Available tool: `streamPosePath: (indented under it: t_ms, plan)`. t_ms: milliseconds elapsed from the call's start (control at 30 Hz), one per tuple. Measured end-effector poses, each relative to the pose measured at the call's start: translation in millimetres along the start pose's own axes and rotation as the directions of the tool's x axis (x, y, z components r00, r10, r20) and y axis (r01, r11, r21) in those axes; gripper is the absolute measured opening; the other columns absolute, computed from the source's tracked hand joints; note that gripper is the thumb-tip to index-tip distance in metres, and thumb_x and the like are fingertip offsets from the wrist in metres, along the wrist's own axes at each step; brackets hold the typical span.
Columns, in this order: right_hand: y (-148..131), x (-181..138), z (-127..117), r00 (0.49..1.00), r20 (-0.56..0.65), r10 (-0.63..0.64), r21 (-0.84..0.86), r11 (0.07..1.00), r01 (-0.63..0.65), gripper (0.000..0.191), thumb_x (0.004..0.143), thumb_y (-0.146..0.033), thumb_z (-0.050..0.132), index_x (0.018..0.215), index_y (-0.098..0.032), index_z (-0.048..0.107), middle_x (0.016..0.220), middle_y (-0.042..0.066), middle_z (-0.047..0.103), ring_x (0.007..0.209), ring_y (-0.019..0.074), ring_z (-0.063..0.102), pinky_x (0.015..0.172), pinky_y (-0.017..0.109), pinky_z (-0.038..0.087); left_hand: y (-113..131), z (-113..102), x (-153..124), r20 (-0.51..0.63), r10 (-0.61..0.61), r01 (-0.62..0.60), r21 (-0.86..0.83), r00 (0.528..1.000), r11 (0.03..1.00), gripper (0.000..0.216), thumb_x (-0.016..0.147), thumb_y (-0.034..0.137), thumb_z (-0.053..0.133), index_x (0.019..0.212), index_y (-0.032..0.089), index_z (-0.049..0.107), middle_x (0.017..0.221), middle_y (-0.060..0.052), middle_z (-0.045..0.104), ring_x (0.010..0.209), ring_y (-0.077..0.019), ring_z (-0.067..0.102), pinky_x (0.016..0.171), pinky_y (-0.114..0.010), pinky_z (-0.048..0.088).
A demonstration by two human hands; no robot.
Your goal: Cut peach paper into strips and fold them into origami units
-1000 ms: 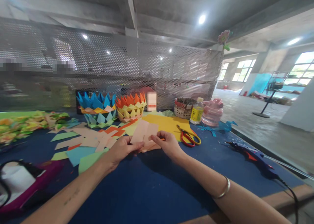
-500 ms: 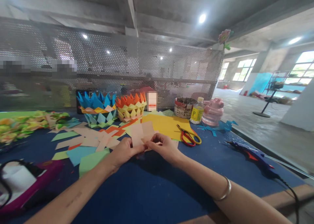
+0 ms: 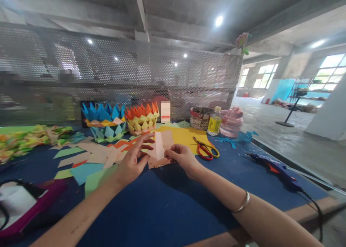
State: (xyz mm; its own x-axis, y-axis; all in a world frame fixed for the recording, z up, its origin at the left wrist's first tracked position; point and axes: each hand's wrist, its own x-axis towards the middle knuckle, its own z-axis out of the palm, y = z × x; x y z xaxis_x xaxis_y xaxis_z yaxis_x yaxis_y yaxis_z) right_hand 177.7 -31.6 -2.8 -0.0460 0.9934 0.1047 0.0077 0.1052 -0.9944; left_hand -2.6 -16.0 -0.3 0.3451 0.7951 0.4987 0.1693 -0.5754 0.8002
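A piece of pale pink paper point(image 3: 160, 146), creased down its length, stands tilted over the middle of the blue table point(image 3: 162, 211). My right hand point(image 3: 181, 158) pinches its lower right edge between thumb and fingers. At the paper's left side, my left hand point(image 3: 135, 158) has its fingers spread apart; whether a fingertip touches the paper I cannot tell. Below it lie more pink paper pieces point(image 3: 155, 164). Loose pink, orange, green and blue paper pieces point(image 3: 89, 167) spread out to the left of my left hand. Behind the paper lies a yellow sheet point(image 3: 185, 135).
Red-and-yellow-handled scissors point(image 3: 205, 149) rest on the yellow sheet. Folded-paper baskets, one blue point(image 3: 104, 113) and one orange point(image 3: 142, 113), stand behind. A bottle point(image 3: 214, 122), pink jug point(image 3: 231, 122) and woven basket point(image 3: 199, 120) stand at back right. A corded glue gun point(image 3: 275, 169) lies right.
My left hand has let go of the pink paper; its fingers have opened and lifted to the left. My right hand still pinches the paper. The view has shifted slightly.
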Motion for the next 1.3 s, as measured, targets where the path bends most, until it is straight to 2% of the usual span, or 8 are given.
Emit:
streamPosePath:
  t_ms: [133, 300, 433, 567, 733, 933, 1067, 1300]
  plan:
    - [0, -1, -1, 1.000, -0.006, -0.012, 0.008, 1.000, 0.012, 0.019, 0.066, -0.029, 0.064, 0.063, -0.016, 0.050, 0.061, -0.003, 0.058, 0.054, 0.0066, 0.049, 0.055, 0.020, 0.037, -3, 2, -3, 0.041, 0.087, -0.092, 0.163, 0.995, 0.982, 0.051, 0.079, 0.015, 0.043, 0.128, 0.028, 0.037, 0.123, -0.007, 0.045, 0.099, -0.0170, 0.052, 0.084, -0.031, 0.045]
    - [1, -1, -1, 0.999, 0.012, -0.031, -0.012, 0.999, 0.032, 0.015, 0.066, -0.027, 0.063, 0.066, -0.015, 0.053, 0.063, -0.003, 0.058, 0.055, 0.0065, 0.049, 0.056, 0.020, 0.036, -1, 2, -4, 0.100, 0.091, -0.117, 0.311, 0.991, 0.943, 0.051, 0.080, 0.016, 0.041, 0.130, 0.028, 0.038, 0.119, -0.007, 0.050, 0.094, -0.0169, 0.055, 0.081, -0.029, 0.046]
    - [0, -1, 0, 1.000, -0.004, -0.028, -0.027, 0.999, 0.028, 0.014, 0.067, -0.026, 0.062, 0.066, -0.015, 0.053, 0.060, -0.004, 0.056, 0.053, 0.0065, 0.047, 0.055, 0.020, 0.036, 0, 1, -3, 0.135, 0.112, -0.152, 0.342, 0.985, 0.927, 0.043, 0.078, 0.015, 0.042, 0.119, 0.026, 0.052, 0.114, -0.006, 0.055, 0.103, -0.0209, 0.052, 0.087, -0.031, 0.043]
    - [-1, -2, 2, 0.999, 0.015, -0.040, -0.071, 0.997, 0.041, 0.013, 0.067, -0.026, 0.061, 0.066, -0.015, 0.055, 0.060, -0.004, 0.056, 0.053, 0.0066, 0.047, 0.054, 0.020, 0.034, 0, 1, -1, 0.123, 0.093, -0.129, 0.330, 0.988, 0.935, 0.031, 0.077, 0.017, 0.046, 0.100, 0.023, 0.065, 0.101, -0.006, 0.062, 0.097, -0.0210, 0.056, 0.083, -0.030, 0.045]
    - [1, -3, 3, 0.997, 0.050, -0.065, -0.082, 0.994, 0.069, 0.013, 0.067, -0.026, 0.061, 0.064, -0.015, 0.055, 0.060, -0.003, 0.056, 0.053, 0.0066, 0.047, 0.051, 0.019, 0.033, -3, 1, 2, 0.097, 0.040, -0.064, 0.256, 0.995, 0.965, 0.021, 0.075, 0.025, 0.052, 0.086, 0.022, 0.069, 0.093, -0.005, 0.065, 0.086, -0.0192, 0.061, 0.075, -0.028, 0.048]
    - [4, -4, 3, 0.994, 0.054, -0.094, -0.086, 0.991, 0.098, 0.013, 0.066, -0.025, 0.063, 0.064, -0.015, 0.055, 0.061, -0.003, 0.058, 0.053, 0.0065, 0.048, 0.053, 0.019, 0.036, -7, 2, 2, 0.133, 0.001, -0.028, 0.196, 0.991, 0.980, 0.019, 0.071, 0.029, 0.058, 0.083, 0.020, 0.069, 0.090, -0.004, 0.068, 0.082, -0.0194, 0.063, 0.074, -0.028, 0.049]
    - [4, -5, 5, 0.990, 0.077, -0.121, -0.118, 0.985, 0.130, 0.015, 0.064, -0.025, 0.065, 0.062, -0.014, 0.056, 0.060, -0.002, 0.057, 0.054, 0.0070, 0.047, 0.052, 0.019, 0.036, -5, 1, 2, 0.101, 0.025, -0.045, 0.209, 0.995, 0.977, 0.020, 0.070, 0.033, 0.060, 0.080, 0.019, 0.070, 0.090, -0.005, 0.069, 0.083, -0.0204, 0.064, 0.074, -0.029, 0.049]
    - [9, -6, 5, 0.988, 0.152, -0.040, -0.141, 0.988, 0.062, 0.024, 0.069, -0.038, 0.065, 0.066, -0.014, 0.060, 0.065, 0.000, 0.061, 0.057, 0.0080, 0.051, 0.055, 0.020, 0.037, 1, 0, 1, 0.059, 0.051, -0.063, 0.230, 0.997, 0.971, 0.022, 0.069, 0.037, 0.062, 0.078, 0.020, 0.072, 0.085, -0.005, 0.071, 0.082, -0.0215, 0.064, 0.073, -0.029, 0.049]
